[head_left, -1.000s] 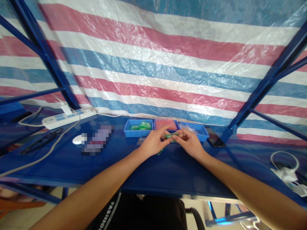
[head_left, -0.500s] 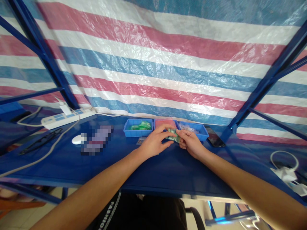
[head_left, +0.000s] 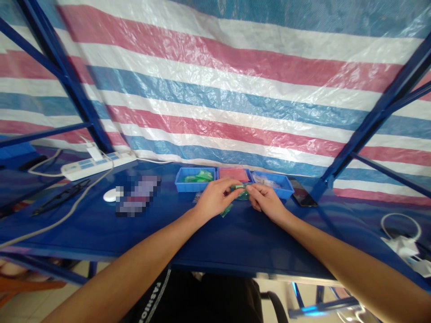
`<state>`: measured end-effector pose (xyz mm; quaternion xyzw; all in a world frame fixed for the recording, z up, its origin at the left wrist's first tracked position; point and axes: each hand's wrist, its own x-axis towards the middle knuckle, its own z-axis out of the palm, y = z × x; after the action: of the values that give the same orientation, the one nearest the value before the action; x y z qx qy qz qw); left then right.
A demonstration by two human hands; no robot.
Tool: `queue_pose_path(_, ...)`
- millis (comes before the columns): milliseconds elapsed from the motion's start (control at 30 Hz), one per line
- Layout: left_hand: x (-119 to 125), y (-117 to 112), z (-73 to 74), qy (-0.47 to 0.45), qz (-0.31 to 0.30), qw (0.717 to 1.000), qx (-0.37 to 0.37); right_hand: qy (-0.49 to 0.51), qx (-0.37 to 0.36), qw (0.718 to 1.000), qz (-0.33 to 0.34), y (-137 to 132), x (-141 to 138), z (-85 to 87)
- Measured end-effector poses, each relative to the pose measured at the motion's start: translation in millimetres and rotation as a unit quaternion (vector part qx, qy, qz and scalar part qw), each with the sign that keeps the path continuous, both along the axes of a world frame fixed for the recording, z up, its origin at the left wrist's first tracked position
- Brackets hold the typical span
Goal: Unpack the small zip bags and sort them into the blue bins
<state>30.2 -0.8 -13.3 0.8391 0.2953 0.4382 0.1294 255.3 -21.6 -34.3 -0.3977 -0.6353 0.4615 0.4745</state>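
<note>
Between my two hands is a small green plastic packet (head_left: 241,194), held above the blue table in front of the trays. My left hand (head_left: 215,196) pinches its left side with thumb and fingers. The fingertips of my right hand (head_left: 266,199) are closed on its right edge. Below my left fingers a green piece of film (head_left: 226,210) shows; whether it joins the packet I cannot tell. Behind the hands stand a blue tray with green packets (head_left: 199,176), a tray with pink-red sheets (head_left: 235,174) and a tray with clear bags (head_left: 267,181).
A black phone (head_left: 303,193) lies right of the trays. To the left are a blurred-out purple item (head_left: 139,195), a white oval object (head_left: 112,194), glasses (head_left: 60,197) and a white power strip (head_left: 97,165) with a cable. White chargers (head_left: 404,249) lie at the far right.
The green packet has been turned and lowered between my fingers. My left fingers have curled in over it, and a green piece of film now shows beneath my left hand.
</note>
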Motion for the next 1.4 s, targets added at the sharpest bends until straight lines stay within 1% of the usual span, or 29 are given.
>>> queue_pose_path(100,0.0,-0.2,-1.7,0.003,-0.005,1.0,-0.019,0.012,-0.005,1.0,0.007,-0.3,-1.2,-2.0)
queue_pose_path(233,-0.1,-4.5,2.8,0.016,-0.008,0.999,-0.029,0.07,-0.038,0.997,0.012,1.4,-3.2,-3.0)
queue_pose_path(300,-0.1,-6.9,6.1,0.018,-0.015,1.0,-0.017,0.104,-0.061,0.993,0.012,2.9,-3.3,-3.2)
queue_pose_path(400,0.4,-8.7,8.6,0.023,-0.049,0.998,0.02,0.144,-0.084,0.986,0.005,5.6,-2.0,-3.9)
queue_pose_path(467,1.1,-7.9,7.8,0.028,-0.069,0.996,0.043,0.163,-0.095,0.982,0.001,7.0,-0.9,-4.3)
queue_pose_path(567,1.4,-4.3,4.5,0.035,-0.077,0.994,0.066,0.179,-0.109,0.978,0.008,7.0,-0.5,-3.7)
queue_pose_path(733,-2.7,2.3,2.4,0.033,-0.071,0.994,0.076,0.152,-0.097,0.984,0.013,4.4,-3.5,-2.5)
queue_pose_path(933,-3.2,2.1,3.7,0.004,-0.026,0.997,0.07,0.089,-0.031,0.995,-0.018,6.2,-3.3,-3.9)
queue_pose_path(1067,-1.6,0.1,3.9,-0.009,0.001,0.998,0.057,0.053,-0.007,0.999,-0.005,4.9,-2.6,-3.4)
queue_pose_path(1267,-1.5,-1.2,4.3,-0.007,0.01,0.999,0.044,0.004,0.016,0.999,0.047,-2.1,-5.1,-1.4)
queue_pose_path(1400,-0.7,-1.8,4.2,0.001,0.001,0.999,0.034,-0.01,0.021,0.999,0.031,-1.9,-4.3,-3.0)
